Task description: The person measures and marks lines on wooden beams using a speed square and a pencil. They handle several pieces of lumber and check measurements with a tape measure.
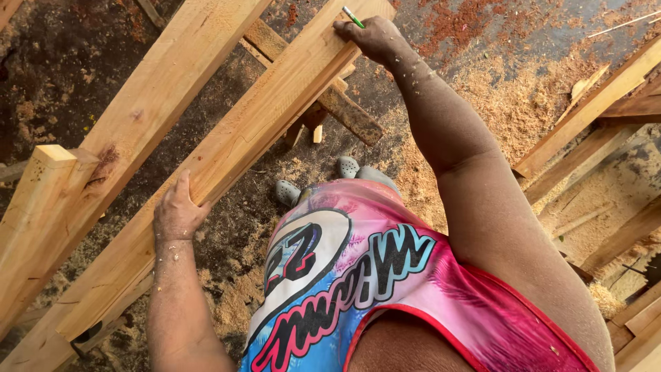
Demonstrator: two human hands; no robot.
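Long pale wooden beam (234,148) crossed frame centre; left hand (177,210) curled on edge, right hand (372,38) gripped top, pinching green pencil (353,17).

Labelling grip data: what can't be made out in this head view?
- Right hand: fingertips curl over the nearer beam; the green pencil is mostly hidden in the hand.
- Left hand: palm contact hidden by its back.
- Nearer beam: both ends cut by frame edges.
- Grey clogs: mostly hidden by the shirt.

two beams (227,141), one pencil (353,17)
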